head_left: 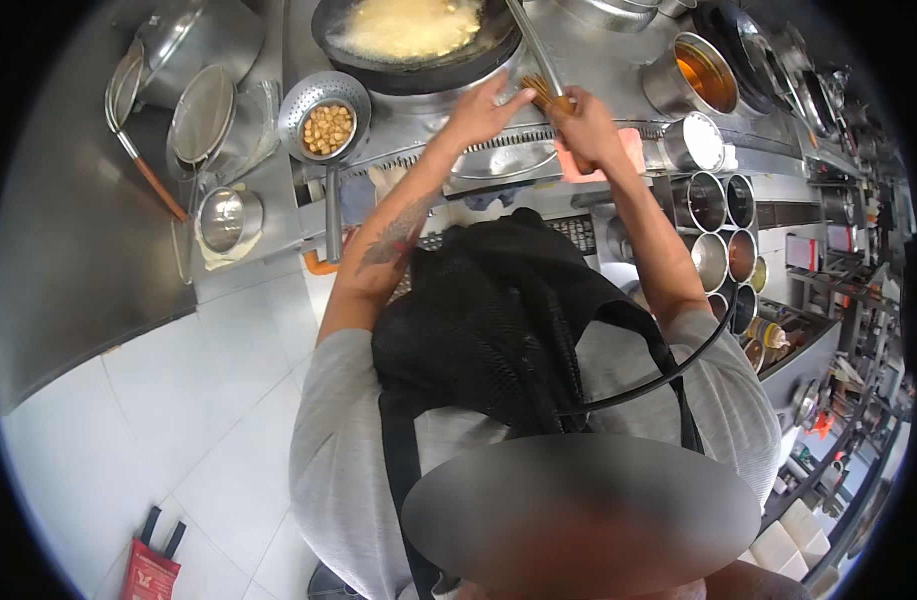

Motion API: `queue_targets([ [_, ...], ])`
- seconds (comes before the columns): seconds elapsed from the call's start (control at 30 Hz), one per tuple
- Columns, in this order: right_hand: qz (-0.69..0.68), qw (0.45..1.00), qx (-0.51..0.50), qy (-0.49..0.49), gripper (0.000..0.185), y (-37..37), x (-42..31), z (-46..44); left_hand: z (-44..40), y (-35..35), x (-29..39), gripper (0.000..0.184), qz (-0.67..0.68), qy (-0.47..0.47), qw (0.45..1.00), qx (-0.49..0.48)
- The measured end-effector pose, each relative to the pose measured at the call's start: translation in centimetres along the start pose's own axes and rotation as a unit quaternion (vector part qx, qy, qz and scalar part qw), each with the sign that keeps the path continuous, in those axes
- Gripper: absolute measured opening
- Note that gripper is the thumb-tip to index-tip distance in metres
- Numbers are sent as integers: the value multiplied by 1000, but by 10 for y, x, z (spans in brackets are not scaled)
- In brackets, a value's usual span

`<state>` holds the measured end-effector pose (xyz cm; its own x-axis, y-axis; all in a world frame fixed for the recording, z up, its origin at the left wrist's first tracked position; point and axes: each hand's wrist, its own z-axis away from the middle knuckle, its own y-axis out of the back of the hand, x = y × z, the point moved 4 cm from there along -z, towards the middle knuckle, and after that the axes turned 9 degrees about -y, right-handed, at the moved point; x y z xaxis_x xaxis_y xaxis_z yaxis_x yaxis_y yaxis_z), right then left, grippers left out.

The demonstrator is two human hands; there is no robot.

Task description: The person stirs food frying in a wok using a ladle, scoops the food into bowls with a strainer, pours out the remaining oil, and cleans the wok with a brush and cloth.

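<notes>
By the wok [408,78], the right hand [585,128] clamped its fingers round a long tool [538,50], probably for reach; the left hand [478,112] held fingers apart.

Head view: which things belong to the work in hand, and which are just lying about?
Likely in the work:
long-handled tool, held by the right hand
black wok, near the left hand
possibly the perforated strainer with brown pieces

Apparently just lying about:
mesh sieves
pot of amber liquid
red pouch, bottom left
</notes>
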<state>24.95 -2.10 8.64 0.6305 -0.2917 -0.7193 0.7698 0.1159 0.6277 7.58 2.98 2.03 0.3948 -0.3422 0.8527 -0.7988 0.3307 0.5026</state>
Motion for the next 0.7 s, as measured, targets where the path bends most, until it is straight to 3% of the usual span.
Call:
queue_targets([
  [0.03, -118, 992, -33, -5, 38, -17, 7, -5, -7, -6, 4, 78, -11, 0, 1000, -6],
  [0.07, -177, 984, -26, 11, 35, -27, 14, -3, -12, -22, 5, 65, 217, 76, 969, -92],
  [0.1, -235, 971, -19, 29, 32, -34, 6, 9, -15, -36, 9, 53, 430, 150, 874, -168],
  [0.13, -232, 972, -19, 35, 35, -40, 11, 10, -17, -43, 18, 53, 419, 155, 878, -170],
  [0.2, -228, 969, -61, 69, 39, -34, 53, -20, -22, -44, 31, 33, 518, 109, 848, 5],
  [0.23, -165, 982, -40, 79, 44, -31, 76, -36, -21, -44, 27, 33, 506, 118, 854, -3],
  [0.3, -35, 995, 6, 95, 56, -24, 121, -69, -14, -28, 6, 20, 356, 167, 919, 29],
  [0.37, 299, 952, 58, 5, 63, -25, 163, -94, -7, -22, 19, 20, 295, 200, 934, 9],
  [0.4, 326, 943, 69, 12, 66, -33, 176, -105, -10, -26, 26, 20, 292, 202, 935, -7],
  [0.43, 320, 945, 69, -2, 66, -36, 187, -117, -12, -31, 33, 19, 280, 213, 935, -33],
  [0.5, 286, 957, -42, -9, 50, -42, 199, -132, -18, -51, 38, 18, 262, 228, 935, -71],
  [0.53, 277, 960, -42, -18, 50, -35, 204, -130, -20, -61, 35, 19, 248, 247, 934, -75],
  [0.6, 216, 963, -147, -70, 64, -13, 215, -129, -24, -75, 36, 20, 232, 264, 932, -83],
  [0.63, 215, 963, -145, -73, 64, 15, 214, -118, -18, -80, 41, 18, 243, 294, 920, -86],
  [0.7, 123, 990, 19, -65, 59, 79, 217, -80, -2, -88, 44, 18, 256, 332, 903, -88],
])
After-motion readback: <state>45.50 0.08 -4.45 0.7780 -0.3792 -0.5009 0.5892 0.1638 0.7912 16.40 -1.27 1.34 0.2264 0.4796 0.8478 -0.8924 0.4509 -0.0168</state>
